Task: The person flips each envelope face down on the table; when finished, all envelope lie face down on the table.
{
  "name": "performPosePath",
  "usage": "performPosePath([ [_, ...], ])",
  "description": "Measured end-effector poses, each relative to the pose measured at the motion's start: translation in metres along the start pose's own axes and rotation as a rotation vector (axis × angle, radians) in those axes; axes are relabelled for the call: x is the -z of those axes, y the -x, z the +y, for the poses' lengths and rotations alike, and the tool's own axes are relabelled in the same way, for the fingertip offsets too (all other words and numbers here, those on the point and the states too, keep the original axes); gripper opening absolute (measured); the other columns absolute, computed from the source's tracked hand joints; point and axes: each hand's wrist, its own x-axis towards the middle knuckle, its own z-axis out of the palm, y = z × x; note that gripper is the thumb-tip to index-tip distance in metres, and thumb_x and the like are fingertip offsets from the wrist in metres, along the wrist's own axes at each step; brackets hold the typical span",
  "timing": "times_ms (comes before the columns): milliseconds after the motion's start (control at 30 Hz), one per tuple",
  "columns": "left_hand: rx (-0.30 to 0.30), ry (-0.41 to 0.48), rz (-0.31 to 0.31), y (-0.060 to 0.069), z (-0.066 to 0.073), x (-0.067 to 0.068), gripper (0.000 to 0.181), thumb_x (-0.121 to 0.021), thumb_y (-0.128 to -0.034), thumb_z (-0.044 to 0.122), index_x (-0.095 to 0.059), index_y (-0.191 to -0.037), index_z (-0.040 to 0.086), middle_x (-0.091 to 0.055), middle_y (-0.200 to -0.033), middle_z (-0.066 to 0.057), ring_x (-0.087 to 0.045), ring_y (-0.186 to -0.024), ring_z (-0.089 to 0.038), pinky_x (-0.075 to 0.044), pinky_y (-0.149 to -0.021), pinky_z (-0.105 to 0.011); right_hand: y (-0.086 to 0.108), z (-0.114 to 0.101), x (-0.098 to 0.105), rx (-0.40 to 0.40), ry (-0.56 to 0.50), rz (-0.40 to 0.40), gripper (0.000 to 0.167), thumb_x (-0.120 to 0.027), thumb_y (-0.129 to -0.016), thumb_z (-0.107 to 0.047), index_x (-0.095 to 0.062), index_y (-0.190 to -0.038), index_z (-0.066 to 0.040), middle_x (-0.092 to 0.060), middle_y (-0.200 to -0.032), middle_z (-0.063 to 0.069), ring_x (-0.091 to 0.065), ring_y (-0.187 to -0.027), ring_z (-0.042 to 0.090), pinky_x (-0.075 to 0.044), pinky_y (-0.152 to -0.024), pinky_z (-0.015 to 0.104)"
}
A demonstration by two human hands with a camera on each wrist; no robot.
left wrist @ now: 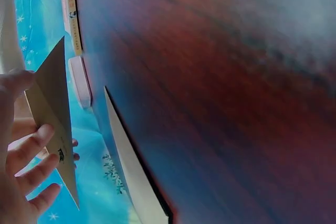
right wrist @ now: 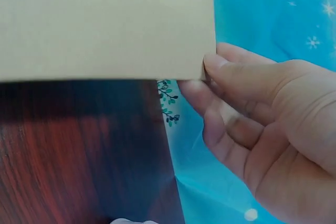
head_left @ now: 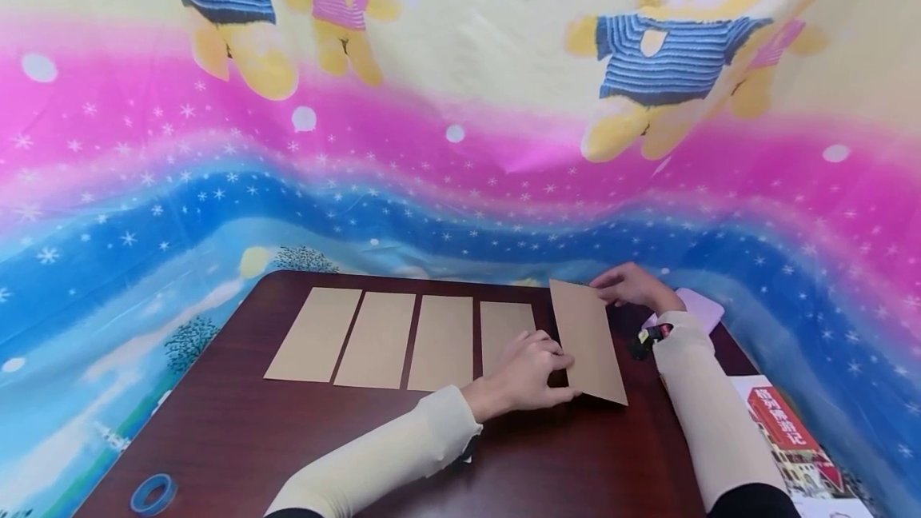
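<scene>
A brown paper envelope is raised at a tilt above the right part of the table, held in both hands. My left hand grips its near left edge, thumb at the bottom corner. My right hand pinches the far right corner; in the right wrist view the thumb lies on top of the envelope and fingers are below. The left wrist view shows its other face with a small dark print. Left of it lies a row of several similar envelopes, the nearest partly hidden by my left hand.
The dark wooden table stands against a printed cloth. A blue tape roll lies at the near left. A pink flat object is behind my right wrist, and a book lies along the right edge.
</scene>
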Motion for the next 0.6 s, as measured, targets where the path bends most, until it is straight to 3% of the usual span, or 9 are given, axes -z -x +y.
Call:
performPosePath([
  [333, 0.015, -0.017, -0.202, -0.005, -0.001, -0.009, 0.031, -0.065, -0.0942, 0.058, -0.076, -0.102, 0.030, -0.075, -0.108, 0.014, -0.062, -0.094, -0.011, -0.047, -0.085, -0.030, -0.007, 0.005, -0.019, 0.021, 0.057, 0.018, 0.033, -0.067, -0.099, -0.010, -0.069, -0.129, 0.003, -0.077, -0.106, 0.019, -0.074, -0.091, 0.024, -0.061, -0.078, 0.039],
  [600, 0.032, -0.026, -0.305, -0.011, 0.001, -0.015, 0.029, -0.068, -0.0923, 0.059, -0.071, -0.080, 0.033, -0.071, -0.086, 0.018, -0.060, -0.086, -0.010, -0.044, -0.079, -0.028, -0.013, 0.012, -0.036, 0.017, 0.088, 0.012, 0.031, -0.068, -0.097, -0.006, -0.070, -0.125, 0.005, -0.071, -0.119, 0.027, -0.074, -0.088, 0.026, -0.061, -0.079, 0.043],
])
